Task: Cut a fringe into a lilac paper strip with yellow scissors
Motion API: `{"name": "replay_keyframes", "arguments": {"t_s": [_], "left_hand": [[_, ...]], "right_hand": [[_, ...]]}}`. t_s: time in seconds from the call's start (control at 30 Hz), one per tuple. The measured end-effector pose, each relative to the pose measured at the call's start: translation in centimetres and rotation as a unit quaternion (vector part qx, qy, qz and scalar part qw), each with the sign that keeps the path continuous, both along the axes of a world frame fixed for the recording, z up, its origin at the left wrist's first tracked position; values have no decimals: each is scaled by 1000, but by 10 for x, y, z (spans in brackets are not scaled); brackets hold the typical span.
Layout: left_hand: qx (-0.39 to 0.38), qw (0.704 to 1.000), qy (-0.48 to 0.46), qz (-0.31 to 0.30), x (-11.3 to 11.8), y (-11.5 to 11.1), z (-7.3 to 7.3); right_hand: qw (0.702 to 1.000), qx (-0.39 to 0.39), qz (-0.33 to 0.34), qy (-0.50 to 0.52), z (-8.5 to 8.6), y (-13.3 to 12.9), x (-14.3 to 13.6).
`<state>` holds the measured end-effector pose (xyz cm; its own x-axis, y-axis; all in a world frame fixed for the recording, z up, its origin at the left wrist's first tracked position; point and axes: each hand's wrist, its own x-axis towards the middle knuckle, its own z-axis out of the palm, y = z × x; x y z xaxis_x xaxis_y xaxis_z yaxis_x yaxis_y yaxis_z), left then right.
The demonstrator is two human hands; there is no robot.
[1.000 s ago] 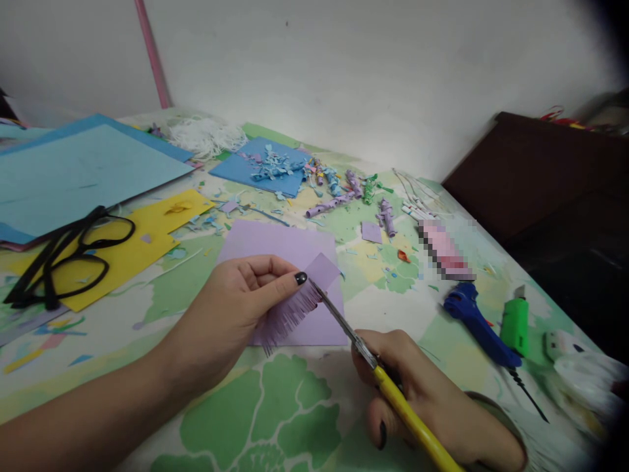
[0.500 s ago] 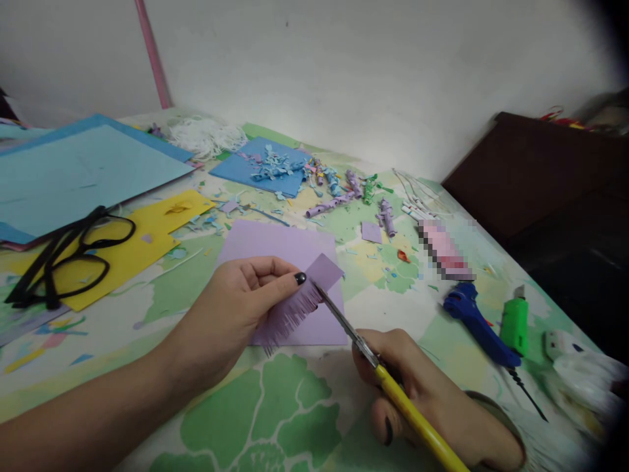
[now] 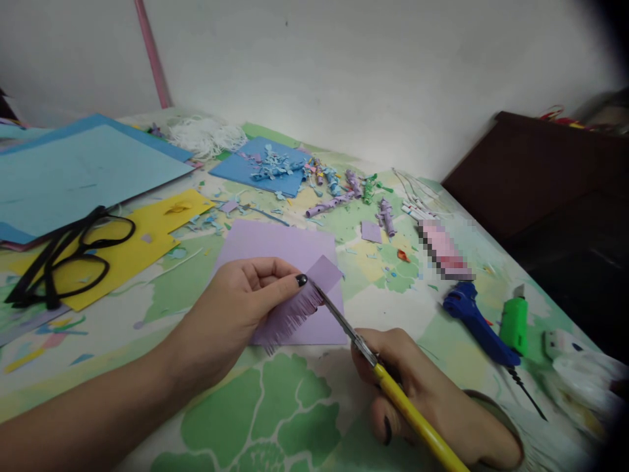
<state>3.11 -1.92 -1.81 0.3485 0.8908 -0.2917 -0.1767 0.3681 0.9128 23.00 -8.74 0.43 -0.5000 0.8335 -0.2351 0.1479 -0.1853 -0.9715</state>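
Observation:
My left hand pinches a lilac paper strip whose lower edge is cut into a fine fringe. My right hand grips yellow-handled scissors; their blades reach up and left to the strip's uncut end, right beside my left thumb. Under the strip lies a larger lilac paper sheet flat on the table.
The table has a green floral cloth. At the left lie a yellow sheet with black scissors and light blue sheets. Paper scraps and rolled pieces litter the back. A blue glue gun and green cutter lie at the right.
The scissors' blades have shifted slightly along the strip's edge. Both hands stay almost where they were.

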Motion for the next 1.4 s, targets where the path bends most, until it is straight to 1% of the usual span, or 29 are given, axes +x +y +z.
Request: {"name": "replay_keyframes", "arguments": {"t_s": [0.13, 0.27, 0.47, 0.6, 0.77, 0.87, 0.97, 1.07, 1.13, 1.3, 1.4], "left_hand": [[0, 1000, -1, 10, 0, 0, 1], [10, 999, -23, 36, 1, 2, 2], [27, 997, -55, 54, 1, 3, 7], [28, 998, -45, 45, 1, 2, 6], [16, 999, -32, 21, 1, 1, 4], [12, 999, -34, 10, 2, -1, 6], [6, 999, -38, 16, 2, -2, 8], [-1, 998, -56, 40, 2, -2, 7], [-2, 997, -63, 45, 2, -2, 6], [1, 998, -50, 29, 1, -2, 5], [2, 999, -43, 14, 1, -3, 6]], "right_hand": [[1000, 8, -2, -17, 1, -1, -1], [1000, -10, 11, -21, 2, -2, -1], [999, 2, 3, -41, 2, -2, 2], [999, 21, -11, -40, 0, -3, 4], [998, 38, -14, -52, -2, -3, 3], [999, 30, -6, -42, -1, -4, 4], [1000, 14, -2, -27, -1, -5, 3], [999, 28, -14, -35, -1, -4, 2], [998, 32, -19, -43, 0, -4, 2], [997, 38, -34, -61, -1, -6, 4], [998, 20, -12, -56, -2, -7, 5]]}}
